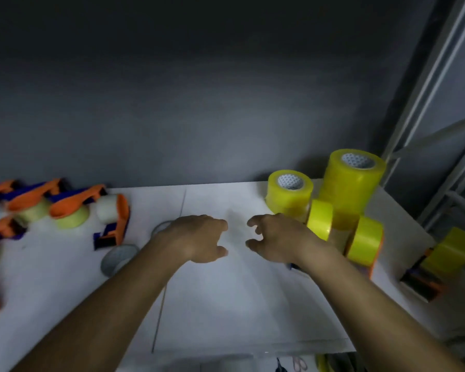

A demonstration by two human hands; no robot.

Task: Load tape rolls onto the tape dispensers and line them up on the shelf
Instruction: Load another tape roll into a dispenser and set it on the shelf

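**Both hands empty, stack at risk**

Left hand [199, 237] and right hand [275, 237] hover over the white shelf [226, 304], fingers loosely curled, holding nothing. Yellow tape rolls [352, 183] are stacked at the right rear; two loaded dispensers [365, 241] stand on edge just beside the right wrist. Orange dispensers [73, 205] crowd the left.

Risks: wrist nudges the upright rolls, which tip or roll off the right edge; a careless reach topples the tall stack. Frame is blurred.
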